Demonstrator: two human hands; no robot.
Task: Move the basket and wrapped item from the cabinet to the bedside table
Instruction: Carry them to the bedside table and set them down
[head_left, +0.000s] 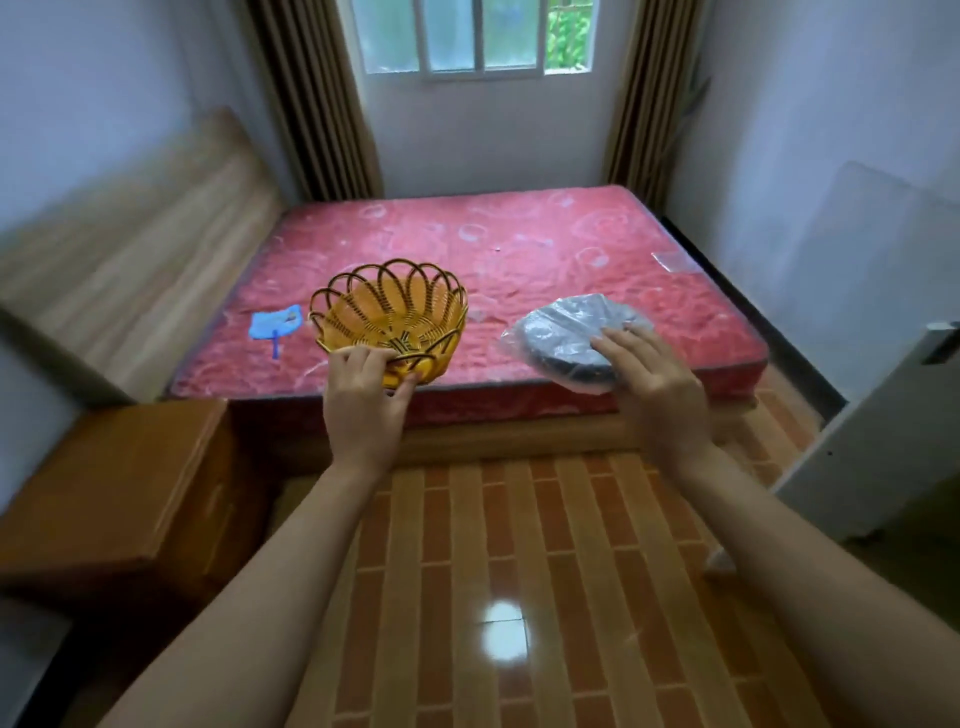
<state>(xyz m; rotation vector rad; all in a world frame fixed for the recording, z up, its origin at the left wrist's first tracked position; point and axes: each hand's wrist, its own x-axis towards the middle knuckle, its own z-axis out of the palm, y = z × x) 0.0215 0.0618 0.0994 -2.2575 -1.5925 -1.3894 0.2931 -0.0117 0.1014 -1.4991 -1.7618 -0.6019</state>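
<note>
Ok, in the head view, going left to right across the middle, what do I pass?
Bedside table → blue item on the mattress → yellow basket held by the left hand → wrapped item held by the right hand → white door.

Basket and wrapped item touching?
Apart. Head view shows red mattress between the basket and the wrapped item, one in each hand.

Daylight from the window (480, 36) lights the room evenly, soft shadows, one glare spot on the floor (506, 631), left edge motion-blurred around the headboard (140, 234), wide-angle bending at the walls, centre fairly sharp.
</note>
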